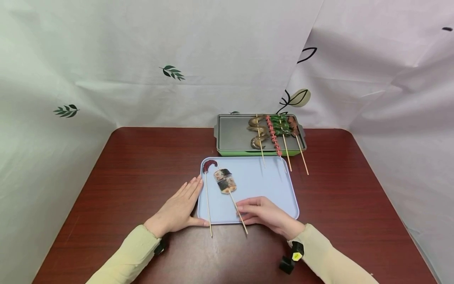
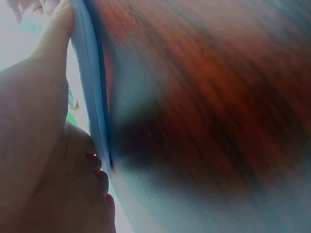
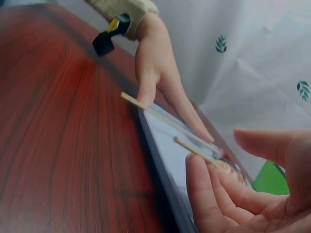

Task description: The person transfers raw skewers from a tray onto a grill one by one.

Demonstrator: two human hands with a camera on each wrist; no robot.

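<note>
The fish skewer (image 1: 225,181) lies on the pale blue tray (image 1: 269,185), its meat in the tray's left half and its stick running toward me until the tip overhangs the tray's near edge. My right hand (image 1: 264,213) rests at that near edge with the fingers (image 1: 248,205) pointing left, loosely bent and touching the stick just past the meat; from the right wrist view my fingertips (image 3: 199,179) sit under the stick with the thumb (image 3: 272,145) raised apart from them, so nothing is clamped. I cannot tell whether the stick is lifted off the tray.

My left hand (image 1: 177,209) lies flat on the table (image 1: 134,165) against the tray's left edge, fingers straight and together, the thumb stretched along the near left corner. In the left wrist view my thumb (image 2: 53,43) presses right up against the tray's rim.

Just beside my left fingers, along the tray's left edge, lies the dark red skewer (image 1: 207,189), its curled meat at the far left corner and its stick poking over the near edge.

Beyond the tray's far edge stands the green grill pan (image 1: 234,136), touching or nearly touching it. Four skewers (image 1: 274,132) lie side by side in the pan's right half, their sticks reaching back over its near rim, two of them above the tray's far right corner.
</note>
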